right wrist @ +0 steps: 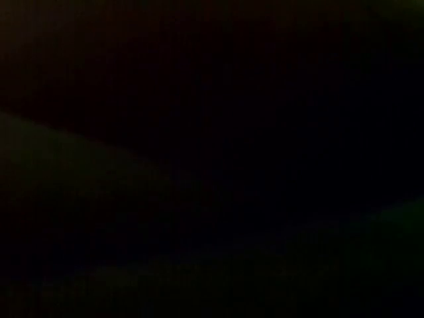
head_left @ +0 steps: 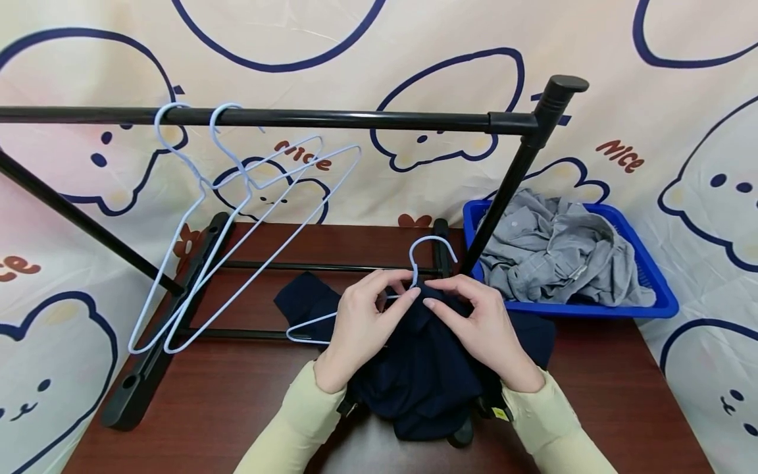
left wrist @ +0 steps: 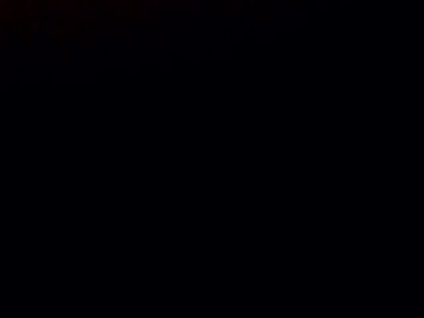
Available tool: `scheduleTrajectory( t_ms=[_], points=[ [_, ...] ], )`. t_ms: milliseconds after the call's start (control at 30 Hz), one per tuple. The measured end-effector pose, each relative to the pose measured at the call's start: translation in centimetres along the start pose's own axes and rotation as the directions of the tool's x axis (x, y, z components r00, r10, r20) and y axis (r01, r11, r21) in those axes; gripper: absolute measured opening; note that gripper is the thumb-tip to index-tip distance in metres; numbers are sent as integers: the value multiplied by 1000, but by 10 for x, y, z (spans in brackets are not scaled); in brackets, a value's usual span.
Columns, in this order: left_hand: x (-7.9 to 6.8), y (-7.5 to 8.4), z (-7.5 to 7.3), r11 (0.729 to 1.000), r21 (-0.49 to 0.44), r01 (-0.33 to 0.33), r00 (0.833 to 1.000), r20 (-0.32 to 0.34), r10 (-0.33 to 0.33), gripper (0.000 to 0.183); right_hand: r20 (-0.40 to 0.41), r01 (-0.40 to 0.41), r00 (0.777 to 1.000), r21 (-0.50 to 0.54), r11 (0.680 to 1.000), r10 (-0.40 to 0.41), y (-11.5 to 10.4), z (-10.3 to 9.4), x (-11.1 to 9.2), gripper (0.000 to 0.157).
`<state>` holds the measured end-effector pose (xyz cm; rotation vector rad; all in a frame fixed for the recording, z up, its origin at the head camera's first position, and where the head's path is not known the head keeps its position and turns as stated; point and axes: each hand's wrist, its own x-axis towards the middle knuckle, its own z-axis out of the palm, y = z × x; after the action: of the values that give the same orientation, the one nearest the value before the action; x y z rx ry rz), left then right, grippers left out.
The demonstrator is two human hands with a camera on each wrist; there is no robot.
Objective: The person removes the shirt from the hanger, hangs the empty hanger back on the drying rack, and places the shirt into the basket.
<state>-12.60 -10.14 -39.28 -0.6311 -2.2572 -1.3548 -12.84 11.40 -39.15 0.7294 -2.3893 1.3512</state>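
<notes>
A navy shirt [head_left: 414, 382] hangs bunched in front of me, with parts like sleeves spread to both sides. Its light-blue hanger [head_left: 412, 253] shows the hook above the cloth and one corner out at the left; the rest is covered. Just left of the hook's base, my left hand [head_left: 364, 322] pinches the top of the shirt between thumb and fingers. My right hand [head_left: 482, 329] pinches the cloth on the other side of the hook. Both wrist views are almost black and show no detail.
Two bare light-blue hangers [head_left: 195, 276] hang at the left of a black rack's rail [head_left: 355, 118]. A blue basket [head_left: 592, 308] holding grey clothing [head_left: 556, 250] stands at the right, behind the rack's post [head_left: 503, 197]. The rack's foot [head_left: 139, 388] rests on the brown table [head_left: 249, 408].
</notes>
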Motion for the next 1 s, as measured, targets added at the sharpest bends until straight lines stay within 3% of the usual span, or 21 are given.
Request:
scheduleTrajectory(
  t_ms=[167,567,1000],
  points=[
    [4,-2,-2,1000,-1,20,998,-53,-20,20,15,11,1000,12,1000,-11,1,2,1,25],
    [8,-11,-15,996,78,53,995,-85,-46,15,17,-24,1000,5,1000,24,8,2,-4,25],
    [12,-33,-30,994,86,66,984,-173,-50,11,3,-91,996,-43,995,91,21,1,-11,26]
  ],
)
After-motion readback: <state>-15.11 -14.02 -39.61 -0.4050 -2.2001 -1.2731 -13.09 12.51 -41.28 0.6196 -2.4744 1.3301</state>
